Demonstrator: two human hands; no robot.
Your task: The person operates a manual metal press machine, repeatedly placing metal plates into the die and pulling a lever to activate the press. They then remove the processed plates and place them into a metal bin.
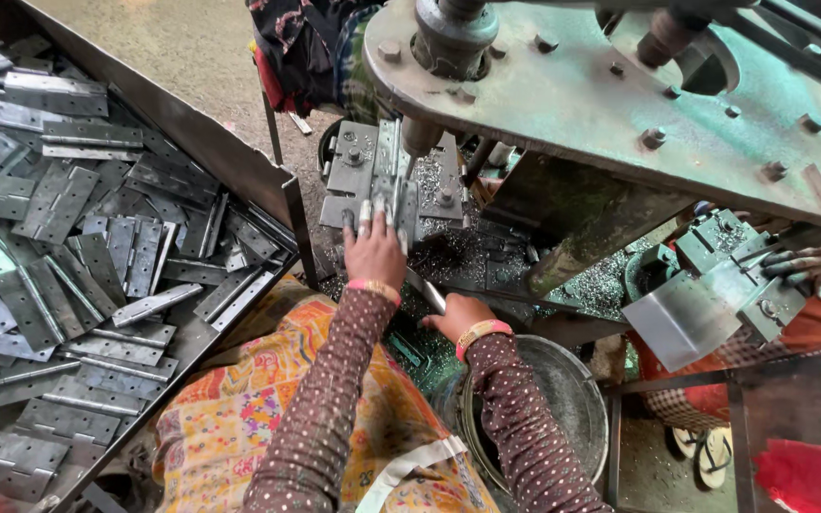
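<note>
While hands (pixel 372 249) work, hinges (pixel 78 256) crowd the tray (pixel 239 161).

tray of loose hinges (pixel 78 247) | metal basin (pixel 563 399) | co-worker's hand (pixel 814 264) | sandals (pixel 703 454)

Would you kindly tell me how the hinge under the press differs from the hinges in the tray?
The hinge under the press stands upright, alone, held by the left hand. The hinges in the tray lie flat, piled loosely, untouched. Both are grey metal with punched holes.
</note>
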